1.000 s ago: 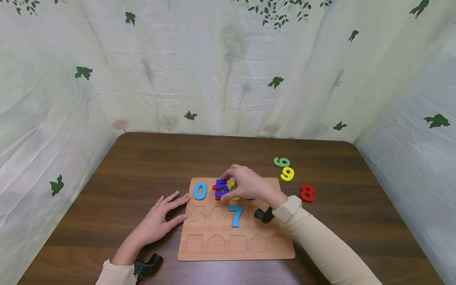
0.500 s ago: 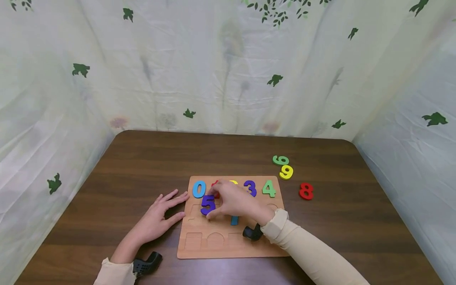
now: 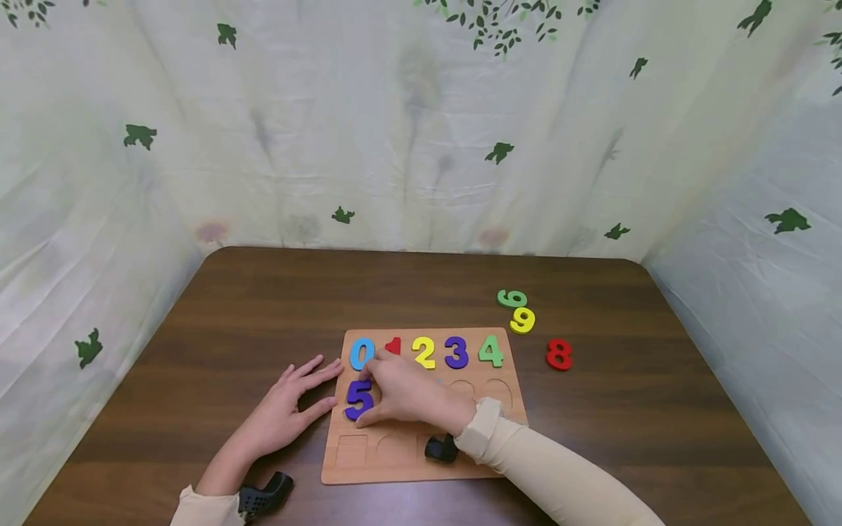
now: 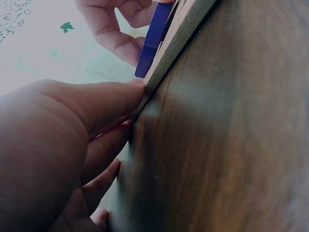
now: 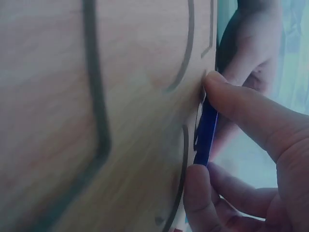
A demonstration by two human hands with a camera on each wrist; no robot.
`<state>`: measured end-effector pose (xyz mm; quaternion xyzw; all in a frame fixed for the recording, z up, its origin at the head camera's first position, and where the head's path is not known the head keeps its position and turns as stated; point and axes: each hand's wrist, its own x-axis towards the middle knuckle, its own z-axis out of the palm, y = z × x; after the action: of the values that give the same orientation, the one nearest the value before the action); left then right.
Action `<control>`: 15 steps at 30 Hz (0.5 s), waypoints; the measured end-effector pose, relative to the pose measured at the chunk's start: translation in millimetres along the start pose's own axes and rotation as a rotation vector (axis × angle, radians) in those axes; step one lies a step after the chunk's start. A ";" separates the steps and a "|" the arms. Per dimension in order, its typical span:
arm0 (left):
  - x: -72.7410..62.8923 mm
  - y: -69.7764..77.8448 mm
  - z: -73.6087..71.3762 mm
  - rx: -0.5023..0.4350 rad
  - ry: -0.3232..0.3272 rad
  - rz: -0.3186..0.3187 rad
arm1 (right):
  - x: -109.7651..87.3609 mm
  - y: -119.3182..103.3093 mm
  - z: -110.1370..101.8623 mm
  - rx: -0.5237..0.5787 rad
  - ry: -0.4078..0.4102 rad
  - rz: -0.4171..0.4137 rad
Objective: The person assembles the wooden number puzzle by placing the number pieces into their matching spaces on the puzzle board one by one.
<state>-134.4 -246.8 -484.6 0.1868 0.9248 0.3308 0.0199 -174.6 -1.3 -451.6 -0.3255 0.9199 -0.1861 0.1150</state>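
Observation:
My right hand (image 3: 411, 391) pinches a purple number 5 (image 3: 358, 399) between thumb and fingers, over the left end of the middle row of a wooden number puzzle board (image 3: 395, 475). The right wrist view shows the 5 (image 5: 206, 130) edge-on, close against the board face. My left hand (image 3: 287, 402) lies with spread, straight fingers, its fingertips at the board's left edge; the left wrist view has its thumb (image 4: 116, 99) against that edge. A blue 0 (image 3: 362, 354), a partly covered red 1 (image 3: 393, 345), yellow 2 (image 3: 424, 352), purple 3 (image 3: 456, 352) and green 4 (image 3: 490, 351) fill the top row.
On the brown table (image 3: 625, 409), right of the board, lie a green number piece (image 3: 511, 299), a yellow one (image 3: 522, 320) and a red 8 (image 3: 559, 355). Outlined recesses run along the board's bottom row. The blue 7 is hidden behind the right hand. A patterned curtain (image 3: 283, 146) surrounds the table.
My right hand has carried the purple 5 left and toward me, from over the top row to the left end of the middle row. The left hand stays at the board's edge.

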 end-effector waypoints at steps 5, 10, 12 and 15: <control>-0.3 -0.3 0.6 -0.001 0.003 -0.005 | 0.5 -4.1 2.6 -0.007 0.005 0.022; -0.1 -1.7 2.1 -0.002 0.009 0.001 | -0.7 -6.8 2.5 0.007 0.009 0.045; -0.1 -2.4 3.1 -0.002 0.015 0.005 | -1.2 -6.9 2.5 0.007 0.013 0.044; 0.1 -3.5 4.4 -0.002 0.019 0.012 | -1.7 -5.7 3.2 -0.001 0.019 0.033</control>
<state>-134.9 -246.6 -490.2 0.1891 0.9235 0.3337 0.0095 -169.1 -5.2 -452.0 -0.3083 0.9264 -0.1869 0.1090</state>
